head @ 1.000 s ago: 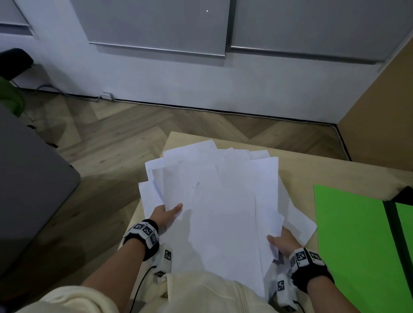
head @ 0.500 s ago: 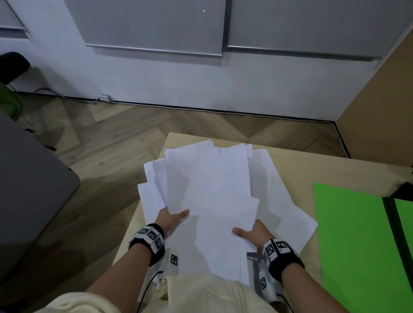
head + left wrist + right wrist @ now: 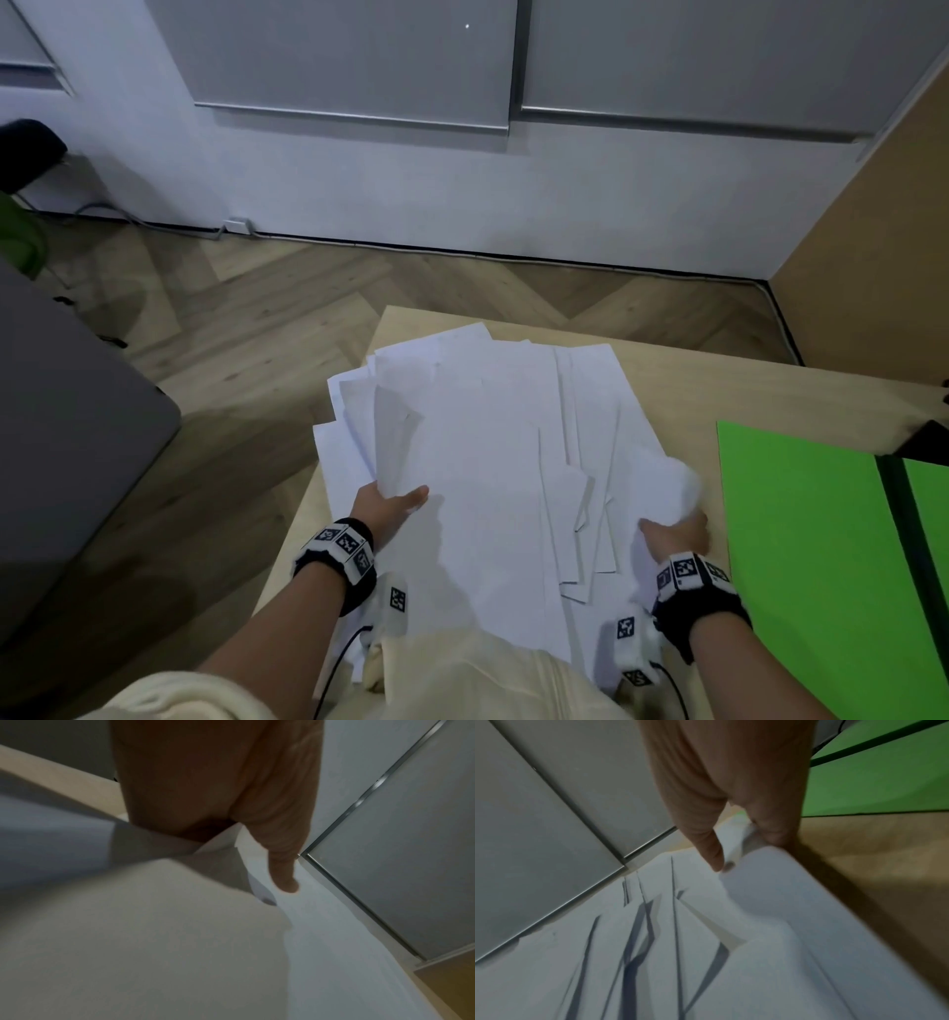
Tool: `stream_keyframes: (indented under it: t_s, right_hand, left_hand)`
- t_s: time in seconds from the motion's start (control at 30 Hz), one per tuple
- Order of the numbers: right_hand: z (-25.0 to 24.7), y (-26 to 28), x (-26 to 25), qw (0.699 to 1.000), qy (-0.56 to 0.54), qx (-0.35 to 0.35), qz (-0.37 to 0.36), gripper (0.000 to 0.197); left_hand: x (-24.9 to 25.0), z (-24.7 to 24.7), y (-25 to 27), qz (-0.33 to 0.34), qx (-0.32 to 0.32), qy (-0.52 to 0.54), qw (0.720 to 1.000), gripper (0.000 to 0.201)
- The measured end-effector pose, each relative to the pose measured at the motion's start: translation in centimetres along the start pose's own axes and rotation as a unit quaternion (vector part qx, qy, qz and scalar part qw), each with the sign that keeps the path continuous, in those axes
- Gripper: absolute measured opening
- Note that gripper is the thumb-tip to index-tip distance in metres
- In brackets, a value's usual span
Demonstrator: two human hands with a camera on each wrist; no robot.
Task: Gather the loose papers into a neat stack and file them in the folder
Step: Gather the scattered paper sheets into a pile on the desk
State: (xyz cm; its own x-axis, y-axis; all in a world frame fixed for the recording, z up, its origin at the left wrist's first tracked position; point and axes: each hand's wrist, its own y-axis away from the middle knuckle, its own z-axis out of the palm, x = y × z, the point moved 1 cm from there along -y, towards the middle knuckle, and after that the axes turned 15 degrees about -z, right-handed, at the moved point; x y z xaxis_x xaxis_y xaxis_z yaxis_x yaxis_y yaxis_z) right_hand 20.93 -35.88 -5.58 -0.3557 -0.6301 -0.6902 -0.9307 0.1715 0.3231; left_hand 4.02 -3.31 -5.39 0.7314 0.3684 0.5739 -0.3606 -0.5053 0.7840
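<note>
Gathering is underway: papers lie fanned at the desk's left edge. Left hand and right hand pinch opposite sides, thumbs on top. Squaring and filing remain; the green folder lies at the right edge.

Light wood desk in the foreground. Herringbone wood floor beyond it, white wall with grey panels above (metal trim along their lower edges). Black cable runs along the skirting, white socket low on the left. Grey slab-like furniture far left, tan partition on the right.
</note>
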Motion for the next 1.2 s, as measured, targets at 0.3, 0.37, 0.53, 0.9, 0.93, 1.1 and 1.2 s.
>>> stream_keyframes:
  t_s: [0.3,0.37,0.53,0.9,0.93,1.1,1.2]
  right_hand:
    - [-0.7,-1.3,-0.1,0.994,-0.014,0.004,-0.110,0.031]
    - [-0.2,-2.4,-0.1,0.994,0.029,-0.017,-0.105,0.046]
    - [0.8,-3.3,-1.8,0.986,0.068,-0.092,-0.119,0.061]
    - [2.3,-1.4,-1.8,0.979,0.114,-0.091,-0.140,0.041]
    - [2.5,-1.2,-1.9,0.983,0.083,-0.090,-0.140,0.044]
    - [4.0,0.8,-3.0,0.984,-0.074,-0.136,-0.093,0.062]
    - [4.7,1.0,-2.6,0.980,-0.116,-0.151,-0.053,0.069]
  left_hand:
    - [0.4,-2.5,-0.9,-0.015,0.053,0.017,0.998,0.038]
    - [0.7,-2.4,-0.7,-0.019,0.038,-0.010,0.999,0.037]
    - [0.9,-1.3,-0.8,-0.024,-0.007,-0.018,1.000,0.036]
    - [0.6,0.0,-1.2,-0.009,0.032,-0.008,0.999,0.027]
    - [0.5,-0.1,-1.3,-0.008,0.038,-0.005,0.999,0.028]
    - [0.6,1.2,-0.7,0.011,-0.009,-0.077,0.997,0.028]
    - [1.0,2.6,0.1,0.019,-0.066,-0.167,0.984,0.026]
